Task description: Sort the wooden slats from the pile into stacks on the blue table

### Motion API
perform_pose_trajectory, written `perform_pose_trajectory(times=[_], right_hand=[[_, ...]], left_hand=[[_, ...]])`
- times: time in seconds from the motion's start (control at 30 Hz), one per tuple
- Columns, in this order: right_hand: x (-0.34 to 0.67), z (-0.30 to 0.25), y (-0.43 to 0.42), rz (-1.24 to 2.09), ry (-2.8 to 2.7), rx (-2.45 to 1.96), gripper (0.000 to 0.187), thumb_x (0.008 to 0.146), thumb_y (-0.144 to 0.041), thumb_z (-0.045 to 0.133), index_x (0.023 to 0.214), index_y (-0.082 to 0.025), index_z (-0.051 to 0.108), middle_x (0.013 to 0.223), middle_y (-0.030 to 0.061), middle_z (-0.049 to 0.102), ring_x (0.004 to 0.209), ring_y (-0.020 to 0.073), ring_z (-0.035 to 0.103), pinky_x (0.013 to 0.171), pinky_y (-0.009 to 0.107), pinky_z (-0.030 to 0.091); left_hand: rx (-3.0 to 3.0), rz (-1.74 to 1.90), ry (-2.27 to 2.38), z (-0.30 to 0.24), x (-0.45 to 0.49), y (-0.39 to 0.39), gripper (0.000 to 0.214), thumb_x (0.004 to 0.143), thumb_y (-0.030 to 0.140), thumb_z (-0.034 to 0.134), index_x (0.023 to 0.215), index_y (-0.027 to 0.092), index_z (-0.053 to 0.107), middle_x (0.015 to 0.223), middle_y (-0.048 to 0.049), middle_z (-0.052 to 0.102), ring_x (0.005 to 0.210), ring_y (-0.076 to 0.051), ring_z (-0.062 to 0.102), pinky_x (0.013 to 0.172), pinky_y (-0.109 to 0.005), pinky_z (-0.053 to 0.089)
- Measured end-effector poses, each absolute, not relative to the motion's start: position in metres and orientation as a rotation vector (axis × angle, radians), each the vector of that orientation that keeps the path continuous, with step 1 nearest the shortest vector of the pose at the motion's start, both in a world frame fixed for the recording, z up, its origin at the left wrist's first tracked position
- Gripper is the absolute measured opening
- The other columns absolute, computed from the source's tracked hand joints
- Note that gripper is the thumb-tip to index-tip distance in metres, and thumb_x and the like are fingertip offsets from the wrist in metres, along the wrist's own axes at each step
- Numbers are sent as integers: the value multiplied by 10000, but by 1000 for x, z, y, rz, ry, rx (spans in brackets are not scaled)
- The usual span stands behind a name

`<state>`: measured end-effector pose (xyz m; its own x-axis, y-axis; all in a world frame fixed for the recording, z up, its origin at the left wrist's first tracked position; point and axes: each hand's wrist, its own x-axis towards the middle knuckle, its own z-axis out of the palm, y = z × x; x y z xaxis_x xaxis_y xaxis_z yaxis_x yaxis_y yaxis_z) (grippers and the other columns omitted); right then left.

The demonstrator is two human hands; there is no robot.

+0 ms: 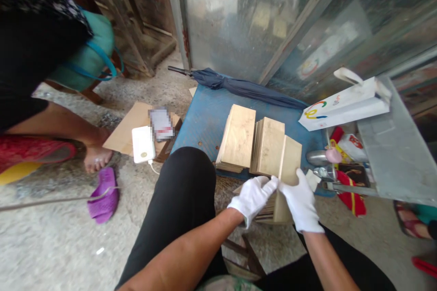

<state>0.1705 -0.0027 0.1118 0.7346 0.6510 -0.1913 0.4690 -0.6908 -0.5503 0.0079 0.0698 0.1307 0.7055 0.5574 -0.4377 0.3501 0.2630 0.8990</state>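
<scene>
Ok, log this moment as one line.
Left hand: gloved, at pale board | right hand: gloved, at same board | blue surface: two board stacks, dark umbrella

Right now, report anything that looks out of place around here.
A purple slipper lies unworn on the floor beside a bare foot, a thin cord seemingly crossing it: oddly discarded. A white scrap lies nearby. The wooden board stacks show nothing clearly amiss.

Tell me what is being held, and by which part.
Apparently a thin wooden board, by its left edge, where left hand and right hand meet; the exact grip is unclear.
</scene>
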Motion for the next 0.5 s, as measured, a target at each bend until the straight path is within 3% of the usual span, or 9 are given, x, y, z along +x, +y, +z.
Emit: perform_pose_trajectory(times=[0.1, 0.27, 0.4, 0.5], right_hand=[[185, 107, 34, 533, -839, -2515, 1022, 579, -640, 833, 1437, -154, 560, 1277, 164, 705, 1190, 391, 652, 1009, 479, 543], [188, 104, 88, 525, -899, -2776, 1145, 617, -617, 840, 1550, -86, 442, 1502, 246, 538, 1372, 412, 532, 1130, 496, 445], [185, 100, 114, 527, -945, -2860, 1146, 659, -610, 836, 1565, -49, 416, 1458, 278, 561, 1327, 408, 571, 1094, 479, 474], [185, 95, 124, 499, -970, -2893, 1130, 663, -623, 835, 1554, -58, 432, 1416, 277, 584, 1297, 401, 591, 1063, 471, 494]], left_hand=[[1552, -110, 843, 135, 7, 68, 480, 1063, 394, 376, 1207, 70, 700, 1184, -144, 762, 1070, -223, 722, 916, -281, 528], [1712, -371, 770, 139, -1, 58, 481, 966, 416, 533, 1234, 60, 712, 1211, -234, 741, 1142, -391, 713, 967, -449, 555], [1838, -597, 666, 149, -3, 56, 464, 955, 357, 567, 1219, 3, 710, 1251, -293, 706, 1189, -473, 674, 975, -570, 555], [1897, -700, 602, 157, -2, 60, 454, 985, 337, 531, 1221, -13, 699, 1268, -289, 698, 1198, -469, 669, 950, -570, 572]])
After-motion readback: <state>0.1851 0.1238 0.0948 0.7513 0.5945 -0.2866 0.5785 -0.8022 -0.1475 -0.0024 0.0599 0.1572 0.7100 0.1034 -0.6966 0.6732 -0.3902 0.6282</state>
